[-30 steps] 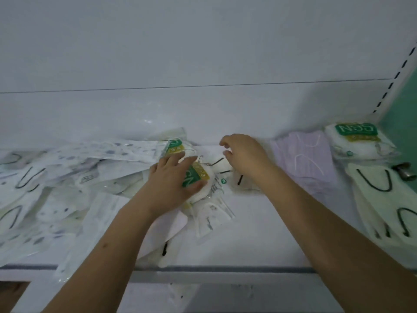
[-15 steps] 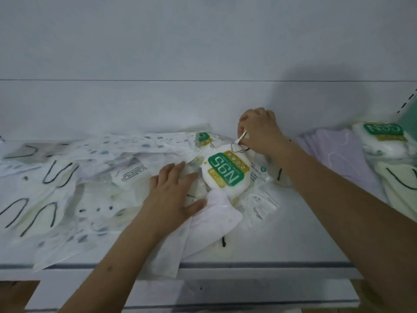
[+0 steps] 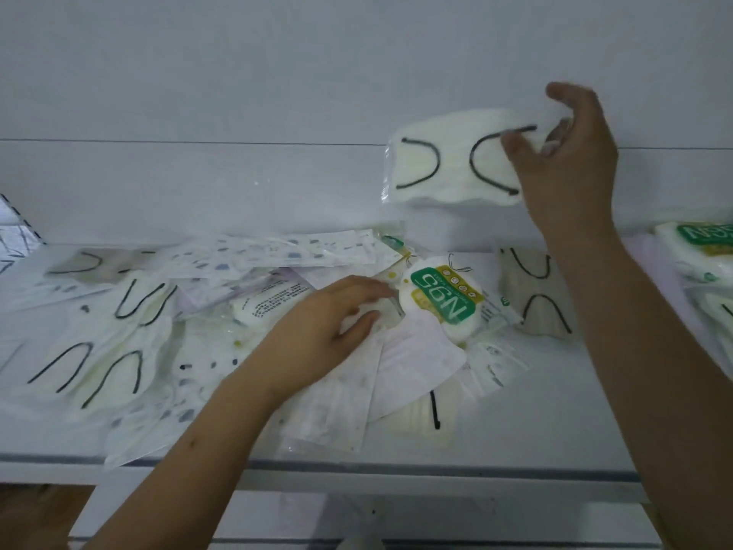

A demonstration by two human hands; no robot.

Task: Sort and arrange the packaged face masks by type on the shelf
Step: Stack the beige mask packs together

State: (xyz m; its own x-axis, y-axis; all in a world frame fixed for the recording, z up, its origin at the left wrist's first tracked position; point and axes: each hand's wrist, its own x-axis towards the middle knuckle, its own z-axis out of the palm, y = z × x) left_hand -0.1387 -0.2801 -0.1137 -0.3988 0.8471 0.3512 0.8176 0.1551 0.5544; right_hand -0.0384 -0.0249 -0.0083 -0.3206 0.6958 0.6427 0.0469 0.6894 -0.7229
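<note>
Cream mask pack (image 3: 448, 168) with black loops — I see right hand (image 3: 571, 152) pinching it aloft above the N95 pack (image 3: 442, 297) | left hand (image 3: 317, 331) resting flat, fingers relaxed, just left of N95 pack on shelf (image 3: 535, 426)

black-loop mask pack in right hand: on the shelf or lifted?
Lifted. The right hand pinches the black-loop mask pack by one end, hanging clear above the shelf.

Bare shelf (image 3: 563, 394) right of mask heap (image 3: 222, 311)

Head view — down over shelf (image 3: 515, 438)
</note>
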